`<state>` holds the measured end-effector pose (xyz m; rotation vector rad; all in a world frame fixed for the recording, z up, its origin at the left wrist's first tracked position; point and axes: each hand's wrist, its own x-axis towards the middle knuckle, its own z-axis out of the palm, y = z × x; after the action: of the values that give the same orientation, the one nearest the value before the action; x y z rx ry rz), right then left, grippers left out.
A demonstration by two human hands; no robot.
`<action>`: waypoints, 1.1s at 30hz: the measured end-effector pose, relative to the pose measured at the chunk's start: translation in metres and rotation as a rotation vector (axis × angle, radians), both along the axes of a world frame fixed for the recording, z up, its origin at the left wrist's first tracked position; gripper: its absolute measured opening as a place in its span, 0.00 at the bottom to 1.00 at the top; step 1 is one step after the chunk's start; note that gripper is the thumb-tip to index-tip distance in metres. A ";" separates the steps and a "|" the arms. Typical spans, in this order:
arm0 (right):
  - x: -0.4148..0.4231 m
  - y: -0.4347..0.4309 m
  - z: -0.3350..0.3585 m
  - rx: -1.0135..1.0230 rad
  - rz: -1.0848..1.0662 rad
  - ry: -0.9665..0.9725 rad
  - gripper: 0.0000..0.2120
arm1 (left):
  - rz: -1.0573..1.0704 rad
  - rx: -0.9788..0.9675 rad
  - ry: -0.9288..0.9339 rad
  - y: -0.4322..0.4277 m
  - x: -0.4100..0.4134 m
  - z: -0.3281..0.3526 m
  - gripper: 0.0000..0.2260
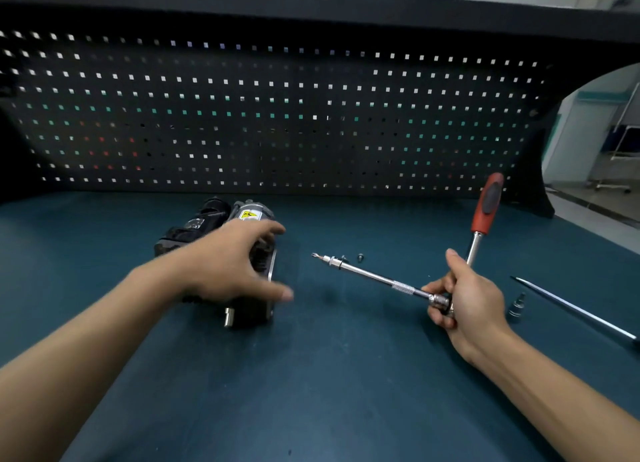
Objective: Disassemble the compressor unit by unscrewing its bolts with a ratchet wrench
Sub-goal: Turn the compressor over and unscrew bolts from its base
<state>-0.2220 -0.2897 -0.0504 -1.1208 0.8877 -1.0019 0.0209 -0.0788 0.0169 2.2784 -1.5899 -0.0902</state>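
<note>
A dark teal bench top [346,385] fills the foreground, flecked with small pale specks. Behind it rises a black pegboard [277,91] of square holes (light shows through them, with patches of green and red), capped by a dark shelf [311,10]. Past the board's curved right edge lies a bright room with a pale floor [588,207], a pale wall [571,126] with a teal band, and a white wheeled stand [610,186].

The desk [346,375] was a deep teal. Behind it the pegboard [277,132] was black, patterned with even rows of small square holes that showed white, green and red. The compressor [204,219] was black and silver, with a yellow warning label [250,215]. The wrench [485,209] had a red handle with a dark grey inset; its extension bar [367,273] was shiny silver with one knurled band. The small socket [516,307] was silver.
</note>
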 end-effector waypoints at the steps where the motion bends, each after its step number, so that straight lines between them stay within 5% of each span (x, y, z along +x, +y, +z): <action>1: 0.001 0.000 0.000 -0.001 -0.007 -0.009 0.25 | 0.023 -0.066 0.065 -0.008 0.008 0.009 0.50; 4: 0.002 0.002 0.002 0.001 -0.024 -0.016 0.24 | 0.214 -0.089 0.018 -0.047 0.044 0.036 0.44; 7: 0.002 0.003 0.004 0.020 -0.045 -0.044 0.25 | 0.354 0.206 -0.090 -0.085 0.078 0.041 0.45; 18: 0.000 -0.005 0.001 0.034 -0.020 -0.071 0.27 | 0.380 1.165 0.048 -0.169 0.105 0.048 0.23; 24: 0.002 -0.009 0.000 0.042 -0.022 -0.127 0.27 | 0.411 1.251 0.014 -0.179 0.104 0.048 0.18; 33: -0.002 -0.010 0.002 0.057 -0.012 -0.173 0.26 | 0.328 0.981 0.192 -0.160 0.085 0.088 0.25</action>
<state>-0.2236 -0.3002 -0.0481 -0.9669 0.7793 -1.0599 0.1062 -0.2383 0.1053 3.0529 -1.1588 -1.1864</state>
